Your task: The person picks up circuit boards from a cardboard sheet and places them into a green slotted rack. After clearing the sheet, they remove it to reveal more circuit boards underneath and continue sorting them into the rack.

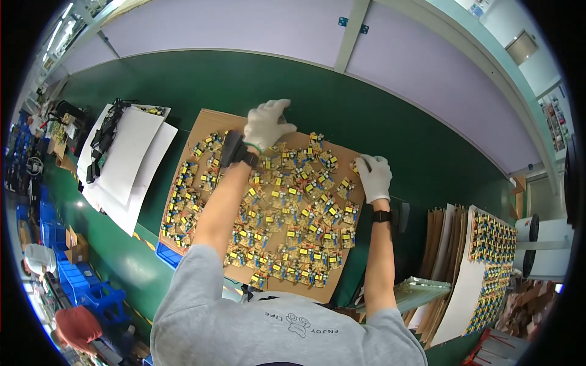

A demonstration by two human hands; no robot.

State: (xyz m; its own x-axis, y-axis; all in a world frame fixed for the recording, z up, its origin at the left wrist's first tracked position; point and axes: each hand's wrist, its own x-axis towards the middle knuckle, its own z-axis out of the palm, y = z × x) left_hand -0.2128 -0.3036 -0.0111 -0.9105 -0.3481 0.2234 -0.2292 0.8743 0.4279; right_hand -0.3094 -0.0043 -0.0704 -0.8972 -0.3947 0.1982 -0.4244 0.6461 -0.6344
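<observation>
Seen from above, a person in a grey shirt leans over a green workbench (256, 91), both arms stretched forward. Both hands wear white gloves, and each wrist carries a black band. The left hand (267, 125) rests at the far edge of a brown cardboard sheet (210, 122), its fingers curled loosely downward; whether they pinch anything cannot be told. The right hand (374, 177) sits at the sheet's right edge, fingers bent together near one of the small circuit boards (293, 219), though a grip on it is not clear. These boards (each with yellow and blue parts) cover the cardboard in crowded rows, lying flat and close beside one another. To the left of the sheet lie white sheets (131, 165) with black cables (104, 143) on top. To the right stand upright stacks of cardboard (436, 256) and a white board (488, 268) filled with more circuit boards. Blue bins (91, 287) sit below the bench at lower left
</observation>
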